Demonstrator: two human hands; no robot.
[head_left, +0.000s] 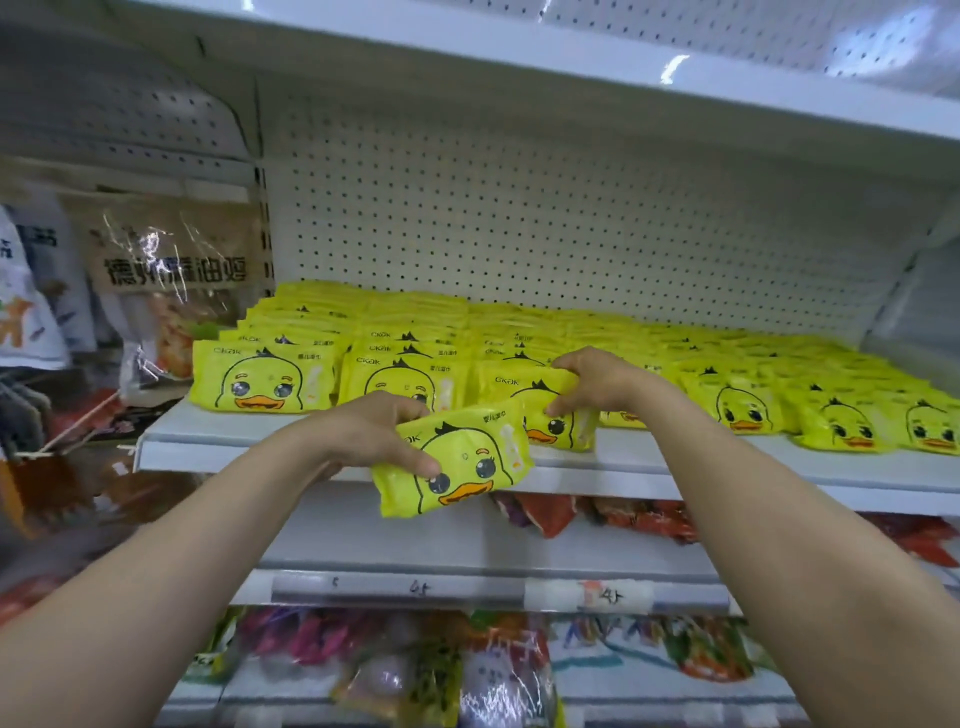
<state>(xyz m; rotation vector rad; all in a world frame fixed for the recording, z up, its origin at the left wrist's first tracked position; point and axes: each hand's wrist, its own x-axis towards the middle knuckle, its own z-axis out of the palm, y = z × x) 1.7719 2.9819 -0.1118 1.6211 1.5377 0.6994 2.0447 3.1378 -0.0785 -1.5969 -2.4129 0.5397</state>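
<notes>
Nearest the camera, at the bottom, assorted clear-wrapped colourful snack bags (415, 670) lie on the lowest shelf, below a grey price-label strip (415, 587) with handwritten figures. Above it, red and orange foil packets (550, 514) sit on the middle level. Both bare forearms reach up and forward. The left hand (363, 436) grips a soft yellow plastic pack printed with a cartoon duck face (462, 467), thumb on its front near the duck's eye and fingers curled over its top edge; this pack is held tilted in the air, just in front of the white metal shelf (218, 431) and clear of its lip. The right hand (592, 382) is curled over the top of a second yellow duck-face pack (558, 428), which stands at the shelf's front edge. Behind and to either side, rows of identical yellow duck packs (727, 374) fill the shelf back to the white perforated back panel (519, 208). To the left hangs a brown bag with dark Chinese lettering (171, 260). A white upper shelf (571, 67) runs overhead.
</notes>
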